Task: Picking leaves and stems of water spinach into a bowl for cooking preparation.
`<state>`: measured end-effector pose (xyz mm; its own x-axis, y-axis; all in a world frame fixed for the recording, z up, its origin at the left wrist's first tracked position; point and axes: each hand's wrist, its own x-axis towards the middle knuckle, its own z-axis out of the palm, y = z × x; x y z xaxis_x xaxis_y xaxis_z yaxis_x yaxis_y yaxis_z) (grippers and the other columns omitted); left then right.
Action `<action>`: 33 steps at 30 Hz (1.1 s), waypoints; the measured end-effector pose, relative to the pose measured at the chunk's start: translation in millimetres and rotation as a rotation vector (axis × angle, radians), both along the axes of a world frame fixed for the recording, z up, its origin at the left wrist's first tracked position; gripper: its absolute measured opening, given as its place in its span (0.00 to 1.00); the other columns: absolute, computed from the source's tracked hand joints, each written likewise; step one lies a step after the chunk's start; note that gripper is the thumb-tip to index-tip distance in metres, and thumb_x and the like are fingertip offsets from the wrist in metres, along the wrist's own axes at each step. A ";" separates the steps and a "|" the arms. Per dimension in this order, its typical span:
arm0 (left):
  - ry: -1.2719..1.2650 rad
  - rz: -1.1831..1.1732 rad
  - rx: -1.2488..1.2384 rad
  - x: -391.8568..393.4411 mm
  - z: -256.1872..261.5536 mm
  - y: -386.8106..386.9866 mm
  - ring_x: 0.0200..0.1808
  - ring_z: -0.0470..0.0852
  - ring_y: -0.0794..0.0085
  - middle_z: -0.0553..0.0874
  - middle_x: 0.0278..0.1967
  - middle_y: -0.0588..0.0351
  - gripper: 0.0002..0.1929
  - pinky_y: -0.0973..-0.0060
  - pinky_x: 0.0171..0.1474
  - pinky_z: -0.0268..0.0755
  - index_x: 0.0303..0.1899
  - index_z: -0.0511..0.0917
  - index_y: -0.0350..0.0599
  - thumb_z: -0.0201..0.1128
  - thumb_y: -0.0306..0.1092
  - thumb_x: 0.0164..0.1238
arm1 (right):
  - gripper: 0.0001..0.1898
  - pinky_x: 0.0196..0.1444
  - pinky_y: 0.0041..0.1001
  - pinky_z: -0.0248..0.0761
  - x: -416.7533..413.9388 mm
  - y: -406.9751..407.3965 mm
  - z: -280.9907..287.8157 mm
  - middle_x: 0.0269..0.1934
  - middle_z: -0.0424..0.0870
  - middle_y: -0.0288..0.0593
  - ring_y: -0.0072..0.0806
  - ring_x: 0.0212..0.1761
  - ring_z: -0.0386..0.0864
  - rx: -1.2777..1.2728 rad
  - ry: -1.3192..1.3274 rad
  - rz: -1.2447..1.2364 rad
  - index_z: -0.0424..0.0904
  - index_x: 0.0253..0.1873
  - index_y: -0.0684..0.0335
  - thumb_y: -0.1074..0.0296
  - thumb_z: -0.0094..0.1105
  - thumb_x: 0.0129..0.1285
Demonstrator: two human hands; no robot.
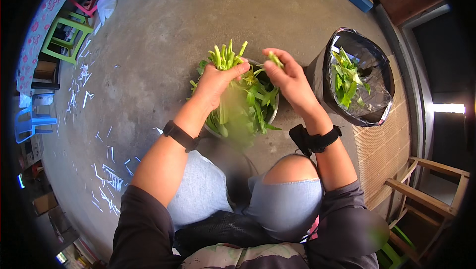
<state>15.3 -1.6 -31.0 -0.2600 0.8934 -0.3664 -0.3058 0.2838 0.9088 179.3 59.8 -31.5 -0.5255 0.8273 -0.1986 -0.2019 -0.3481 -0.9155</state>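
Observation:
My left hand (219,81) grips a bunch of leafy green vegetable stems (225,56), cut ends pointing away from me and leaves hanging below. To its right, my right hand (288,75) pinches a short piece of green stem (275,59) between thumb and fingers. Both hands are above a round metal basin (275,110) on the floor, which holds more leafy greens (256,99). My left hand and the bunch hide part of the basin. A blurred patch covers some of the leaves nearest me.
On the right stands a bin lined with a black plastic bag (379,101), with discarded greens (346,79) inside. Beyond it are a tiled strip (386,138) and a wooden frame (424,194). White strips (111,177) litter the concrete floor (167,27); a green stool (67,36) and blue chair (33,120) stand left.

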 end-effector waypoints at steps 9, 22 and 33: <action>-0.078 -0.045 0.051 -5.9 4.5 -4.4 0.27 0.72 0.83 0.78 0.26 0.65 0.12 0.83 0.33 0.64 0.35 0.79 0.43 0.69 0.36 0.52 | 0.14 0.26 0.27 0.66 29.3 0.1 64.3 0.19 0.76 0.44 0.23 0.21 0.71 0.622 -0.704 0.000 0.78 0.38 0.70 0.62 0.60 0.56; -0.069 -0.146 -0.016 4.5 0.2 -0.8 0.30 0.73 0.82 0.79 0.29 0.64 0.14 0.82 0.34 0.66 0.36 0.80 0.42 0.70 0.38 0.51 | 0.22 0.35 0.20 0.67 131.8 21.7 103.1 0.30 0.79 0.40 0.18 0.30 0.73 0.782 -1.035 -0.167 0.69 0.58 0.65 0.68 0.56 0.59; -0.344 -0.207 -0.009 6.7 13.8 -8.2 0.27 0.75 0.79 0.76 0.25 0.63 0.17 0.79 0.29 0.72 0.41 0.75 0.40 0.64 0.42 0.57 | 0.28 0.33 0.21 0.69 -5.9 -9.5 25.2 0.33 0.79 0.44 0.23 0.29 0.75 0.075 -0.096 0.327 0.46 0.67 0.62 0.72 0.47 0.66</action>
<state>22.0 -9.8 -17.2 0.0643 0.9103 -0.4089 -0.5274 0.3788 0.7605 173.4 50.3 -6.3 -0.7468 0.6325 -0.2053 -0.0022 -0.3110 -0.9504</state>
